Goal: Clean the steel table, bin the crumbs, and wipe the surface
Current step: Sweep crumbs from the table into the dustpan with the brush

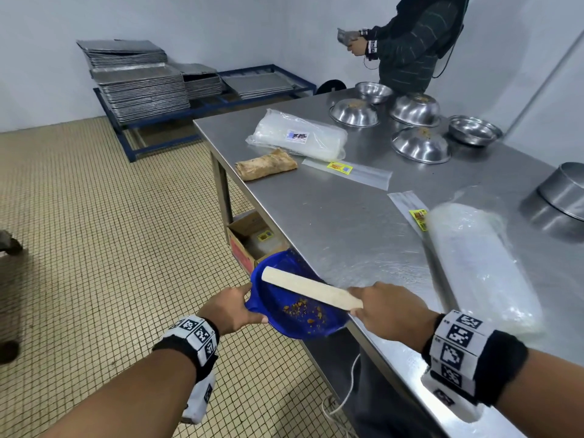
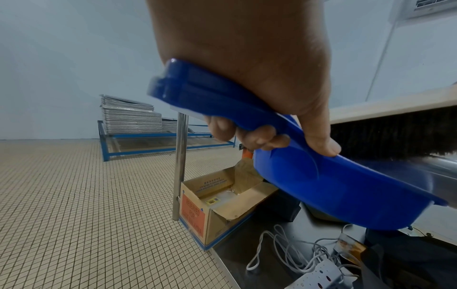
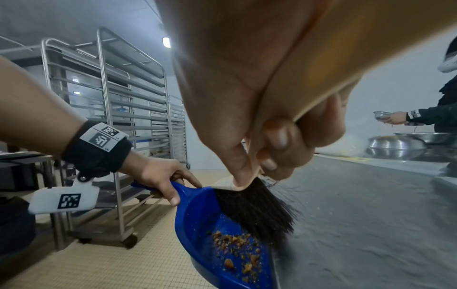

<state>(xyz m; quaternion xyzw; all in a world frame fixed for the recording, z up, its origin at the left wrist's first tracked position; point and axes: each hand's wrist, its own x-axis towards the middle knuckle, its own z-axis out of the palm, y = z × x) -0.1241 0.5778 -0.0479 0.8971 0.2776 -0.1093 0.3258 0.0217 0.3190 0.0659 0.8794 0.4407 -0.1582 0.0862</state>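
Right now the crumbs (image 1: 302,308) lie in a loose brown scatter on the floor of the blue dustpan (image 1: 294,306), which is held just below the near edge of the steel table (image 1: 347,216), its open lip against that edge. The left hand (image 1: 230,308) grips the pan's handle, fingers curled under it and thumb pressed along the top (the left wrist view shows this plainly). The right hand (image 1: 387,308) is clamped round the pale wooden back of a hand brush (image 1: 311,289), whose black bristles (image 3: 257,213) hang over the table edge and into the pan's mouth.

So the step in hand looks like the sweeping: pulling crumbs off the steel into the pan. Fine specks seem to remain on the surface near the brush, though they are too small to be sure of.

Further along the table lie a wrapped roll (image 1: 267,167), clear plastic packs (image 1: 300,134) and several steel bowls (image 1: 420,143), some upturned with crumbs on top; another person (image 1: 414,42) stands at the far end.

Next, I judge, the pan must be kept level and carried to a bin (none is clearly in view; an open cardboard box (image 1: 252,240) sits under the table), then the surface wiped.
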